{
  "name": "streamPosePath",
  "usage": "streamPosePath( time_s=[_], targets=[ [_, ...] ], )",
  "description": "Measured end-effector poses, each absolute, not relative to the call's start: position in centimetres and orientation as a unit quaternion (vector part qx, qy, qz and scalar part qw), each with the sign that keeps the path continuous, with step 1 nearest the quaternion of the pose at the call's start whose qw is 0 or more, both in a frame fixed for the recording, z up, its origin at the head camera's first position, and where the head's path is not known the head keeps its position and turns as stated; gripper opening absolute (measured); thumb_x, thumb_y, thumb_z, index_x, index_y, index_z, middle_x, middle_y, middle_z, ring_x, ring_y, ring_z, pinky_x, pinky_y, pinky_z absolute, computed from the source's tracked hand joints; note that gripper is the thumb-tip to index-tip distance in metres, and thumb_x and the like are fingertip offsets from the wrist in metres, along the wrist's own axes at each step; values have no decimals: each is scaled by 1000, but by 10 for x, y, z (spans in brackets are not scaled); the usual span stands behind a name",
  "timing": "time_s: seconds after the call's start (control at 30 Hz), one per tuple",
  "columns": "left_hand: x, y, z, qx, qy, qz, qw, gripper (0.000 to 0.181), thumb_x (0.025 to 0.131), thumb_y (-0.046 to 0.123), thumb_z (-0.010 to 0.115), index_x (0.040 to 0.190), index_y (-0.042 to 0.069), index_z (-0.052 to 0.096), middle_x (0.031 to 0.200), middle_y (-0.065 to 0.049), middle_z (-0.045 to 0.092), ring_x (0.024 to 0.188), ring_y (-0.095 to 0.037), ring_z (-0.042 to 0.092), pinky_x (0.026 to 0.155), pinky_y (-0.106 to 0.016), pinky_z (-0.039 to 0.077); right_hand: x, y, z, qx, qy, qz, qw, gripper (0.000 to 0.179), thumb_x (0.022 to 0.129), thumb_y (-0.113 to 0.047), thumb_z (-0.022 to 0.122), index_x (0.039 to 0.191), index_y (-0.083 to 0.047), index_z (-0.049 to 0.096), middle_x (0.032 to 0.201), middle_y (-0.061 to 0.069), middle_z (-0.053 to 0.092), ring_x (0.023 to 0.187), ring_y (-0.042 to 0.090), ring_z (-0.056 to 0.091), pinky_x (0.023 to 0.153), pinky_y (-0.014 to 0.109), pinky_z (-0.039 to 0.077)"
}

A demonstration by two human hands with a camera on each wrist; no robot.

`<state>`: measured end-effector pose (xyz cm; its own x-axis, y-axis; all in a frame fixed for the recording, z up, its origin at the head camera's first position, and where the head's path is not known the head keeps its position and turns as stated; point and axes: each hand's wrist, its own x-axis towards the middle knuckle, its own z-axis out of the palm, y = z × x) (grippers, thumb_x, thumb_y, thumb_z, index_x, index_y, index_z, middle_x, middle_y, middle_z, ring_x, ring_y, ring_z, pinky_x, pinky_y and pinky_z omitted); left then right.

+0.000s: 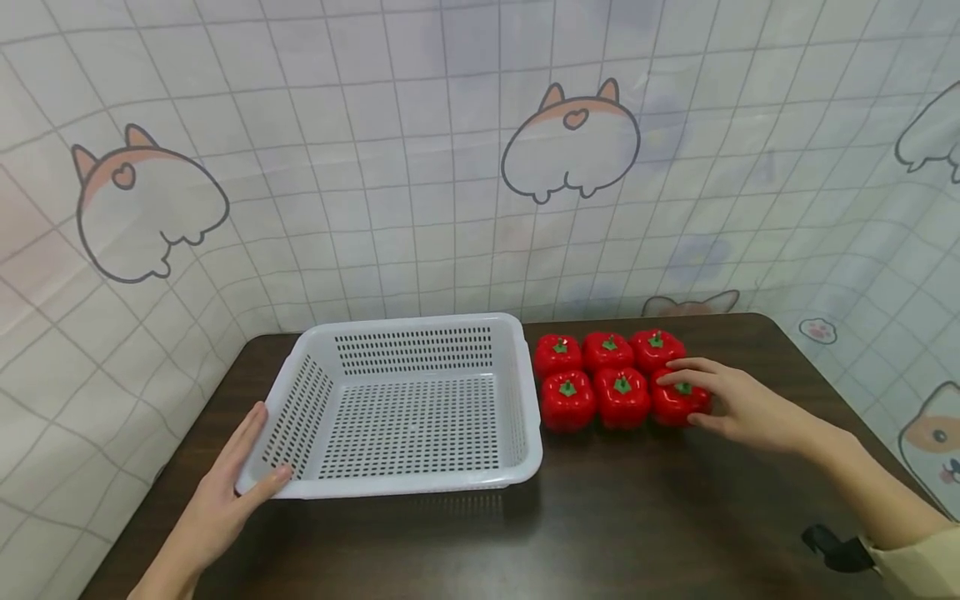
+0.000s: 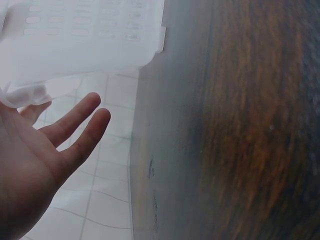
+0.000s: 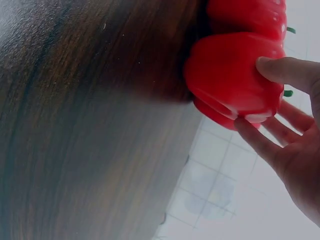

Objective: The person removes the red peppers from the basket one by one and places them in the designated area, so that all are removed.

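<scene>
A white perforated plastic basket point(image 1: 412, 483) stands on the dark wooden table. My left hand point(image 1: 225, 492) rests at its near left corner, thumb over the front rim and fingers along the left side. In the left wrist view, two fingers point(image 2: 82, 137) stretch out straight below the basket wall point(image 2: 100, 52). Several red bell peppers with green stems sit in two rows right of the basket. With thumb and fingers on opposite sides, my right hand point(image 1: 742, 408) holds the front right bell pepper point(image 3: 235, 75), which remains beside the others.
Close against the basket's right side stands the front left pepper point(image 1: 567, 404). Behind the table point(image 1: 600, 517) hangs a white gridded cloth point(image 1: 405, 208) with cartoon animals. A black object point(image 1: 836, 550) shows by the right sleeve.
</scene>
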<state>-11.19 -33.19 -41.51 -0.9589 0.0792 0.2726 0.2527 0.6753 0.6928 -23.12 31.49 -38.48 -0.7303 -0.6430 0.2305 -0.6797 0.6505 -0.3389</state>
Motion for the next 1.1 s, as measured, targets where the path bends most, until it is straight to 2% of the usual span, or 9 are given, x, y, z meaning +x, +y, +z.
streamPosePath(
  time_s=[0.2, 0.3, 0.53, 0.7, 0.77, 0.83, 0.9, 0.97, 1.1],
  targets=[
    [-112, -331, -417, -93, -909, -393, 104, 86, 99, 17, 68, 166, 20, 15, 171, 0, 9, 150, -36, 20, 98, -4, 16, -233, 314, -389, 360, -905, 223, 46, 57, 79, 0, 86, 132, -11, 66, 137, 19, 57, 95, 19, 64, 66, 29, 55],
    [-113, -331, -418, -89, -909, -393, 104, 86, 99, 17, 69, 166, 20, 16, 171, -1, 9, 149, -41, 21, 100, -5, 15, -232, 315, -392, 358, -903, 231, 48, 58, 79, 0, 87, 132, -10, 66, 138, 21, 56, 92, 16, 63, 64, 27, 55],
    [-115, -332, -416, -89, -916, -379, 98, 86, 98, 20, 70, 166, 18, 17, 171, -6, 11, 145, -45, 27, 98, -5, 15, -232, 315, -392, 365, -898, 239, 61, 59, 80, -8, 89, 134, -9, 64, 139, 20, 56, 96, 18, 65, 68, 30, 57],
    [-116, -336, -408, -96, -937, -322, 96, 87, 97, 27, 73, 165, 11, 22, 169, -11, 17, 131, -38, 43, 93, -3, 20, -233, 312, -384, 366, -902, 216, 79, 57, 85, -15, 85, 137, -9, 62, 138, 10, 59, 114, 24, 62, 86, 33, 56],
    [-118, -337, -403, -98, -944, -301, 88, 89, 96, 30, 74, 164, 6, 23, 167, -15, 19, 128, -37, 45, 95, -12, 31, -234, 310, -381, 362, -905, 206, 85, 57, 87, -17, 84, 138, -8, 61, 139, 8, 59, 124, 28, 58, 96, 28, 51],
    [-120, -336, -396, -100, -951, -285, 72, 89, 95, 33, 75, 162, 1, 25, 166, -19, 20, 129, -41, 42, 99, -30, 39, -235, 308, -377, 357, -908, 202, 83, 57, 89, -19, 83, 140, -8, 60, 140, 8, 58, 127, 29, 56, 100, 26, 47],
    [-122, -334, -388, -95, -958, -263, 55, 88, 95, 37, 74, 160, -2, 29, 165, -22, 19, 134, -49, 35, 99, -56, 38, -235, 306, -373, 356, -908, 204, 80, 57, 90, -19, 81, 141, -6, 59, 142, 10, 56, 129, 31, 54, 102, 30, 47],
    [-126, -328, -380, -91, -964, -245, 49, 85, 95, 40, 72, 157, -4, 34, 165, -24, 18, 138, -55, 27, 92, -75, 30, -237, 302, -368, 354, -909, 207, 77, 58, 91, -19, 81, 142, -6, 57, 143, 11, 56, 129, 31, 54, 101, 40, 49],
    [-142, -307, -360, -95, -971, -205, 73, 76, 98, 44, 67, 154, -1, 43, 165, -23, 21, 142, -55, 26, 91, -80, 24, -241, 295, -357, 344, -911, 216, 76, 58, 92, -18, 79, 143, -4, 54, 146, 17, 52, 132, 38, 50, 100, 60, 45]
  ],
)
